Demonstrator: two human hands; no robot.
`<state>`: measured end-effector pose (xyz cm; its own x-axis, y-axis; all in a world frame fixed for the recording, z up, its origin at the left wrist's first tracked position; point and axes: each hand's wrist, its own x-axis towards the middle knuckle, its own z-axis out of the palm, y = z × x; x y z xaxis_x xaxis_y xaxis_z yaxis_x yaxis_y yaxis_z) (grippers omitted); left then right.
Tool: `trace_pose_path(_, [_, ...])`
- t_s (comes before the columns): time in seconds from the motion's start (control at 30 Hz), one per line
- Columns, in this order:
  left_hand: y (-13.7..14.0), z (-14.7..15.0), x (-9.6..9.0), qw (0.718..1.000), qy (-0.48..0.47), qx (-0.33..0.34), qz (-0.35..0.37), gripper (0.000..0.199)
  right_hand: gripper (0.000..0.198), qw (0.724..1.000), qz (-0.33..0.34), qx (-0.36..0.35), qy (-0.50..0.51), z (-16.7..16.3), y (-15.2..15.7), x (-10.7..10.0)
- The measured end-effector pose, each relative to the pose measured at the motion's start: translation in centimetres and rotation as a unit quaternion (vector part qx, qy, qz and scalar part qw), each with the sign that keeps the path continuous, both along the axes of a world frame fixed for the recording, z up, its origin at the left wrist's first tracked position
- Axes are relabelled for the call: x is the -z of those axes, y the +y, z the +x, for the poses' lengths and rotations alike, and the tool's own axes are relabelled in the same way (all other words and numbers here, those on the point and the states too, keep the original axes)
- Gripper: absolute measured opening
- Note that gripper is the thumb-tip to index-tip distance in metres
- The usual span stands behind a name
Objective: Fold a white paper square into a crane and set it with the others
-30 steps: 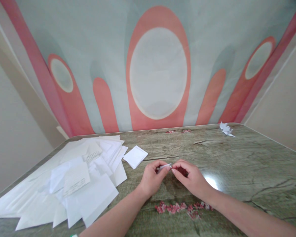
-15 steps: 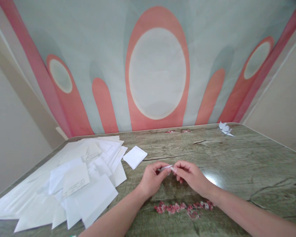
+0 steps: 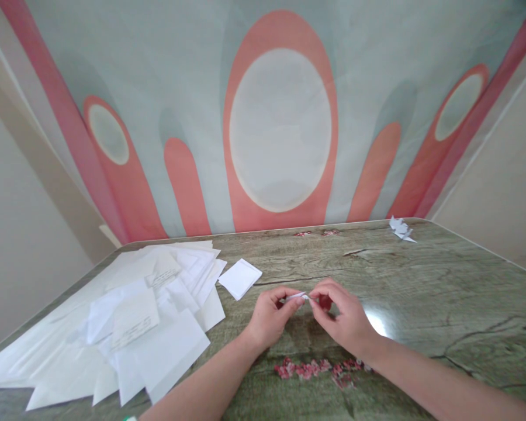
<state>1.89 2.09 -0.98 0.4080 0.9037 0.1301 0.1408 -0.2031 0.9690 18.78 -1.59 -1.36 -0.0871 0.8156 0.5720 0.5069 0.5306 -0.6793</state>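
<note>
Between both hands, above the middle of the table, is a small folded piece of white paper [image 3: 296,297]. My left hand [image 3: 270,316] pinches it between thumb and fingers, covering most of it. My right hand [image 3: 344,313] is closed in a pinch at the paper's right tip, thumb and index finger meeting there. The fold's exact shape is too small and hidden to make out. Left of my left hand, a white square of paper [image 3: 240,279] lies flat on the table.
A spread heap of white paper sheets [image 3: 170,351], some with printed lines, covers the table's left side. Folded white paper pieces [image 3: 401,228] sit at the far right edge. The wood-patterned table [image 3: 421,292] has a pink flower print [image 3: 307,369] near me. A patterned backdrop [image 3: 193,88] stands behind.
My right hand has rotated and lifted its knuckles slightly, its thumb shifting a little lower at the paper's tip. My left hand stays nearly still, still pinching the paper.
</note>
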Motion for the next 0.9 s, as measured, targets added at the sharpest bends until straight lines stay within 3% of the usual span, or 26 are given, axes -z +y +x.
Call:
trace_pose_path(0.17, [0.04, -0.04, 0.06, 1.0, -0.007, 0.002, 0.006, 0.025, 0.012, 0.986, 0.092, 0.04, -0.13, 0.24, -0.03, 0.02])
trace_pose_path(0.43, [0.0, 0.09, -0.02, 1.0, -0.002, -0.006, 0.0, 0.026, 0.013, 0.966, 0.144, 0.066, -0.203, 0.41, 0.09, -0.42])
trace_pose_path(0.73, [-0.02, 0.0, 0.08, 1.0, -0.005, 0.001, 0.008, 0.023, 0.013, 0.973, 0.127, 0.057, -0.184, 0.24, 0.15, -0.11])
trace_pose_path(0.9, [-0.09, 0.11, -0.01, 1.0, -0.004, -0.014, 0.012, 0.023, 0.012, 0.989, 0.063, 0.044, -0.125, -0.17, 0.15, 0.06])
